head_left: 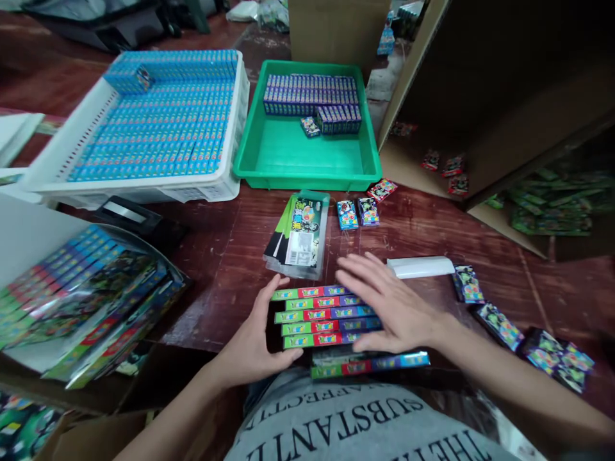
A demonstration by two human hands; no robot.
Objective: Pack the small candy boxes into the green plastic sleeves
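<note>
Five long packs [312, 315] are lying in a staggered row on the near side of the green tray [307, 180]. The left hand [257, 336] is spreading thumb and fingers wide around their left ends; whether it is gripping cannot be told. The right hand [389, 307] is lying half-open over their right ends, hiding its contact.

Caution: the ends are standing unevenly, so unequal pressure between the hands could be skewing the row or squeezing one pack out. The front pack [369, 366] is sitting farther from the green tray, just beside the grey shirt [336, 410]; a bump from the right thumb or the body could be sending it off. Clear-edged cards [303, 234] are lying between the row and the green tray; pushing the row toward the tray could be buckling or scattering them.
</note>
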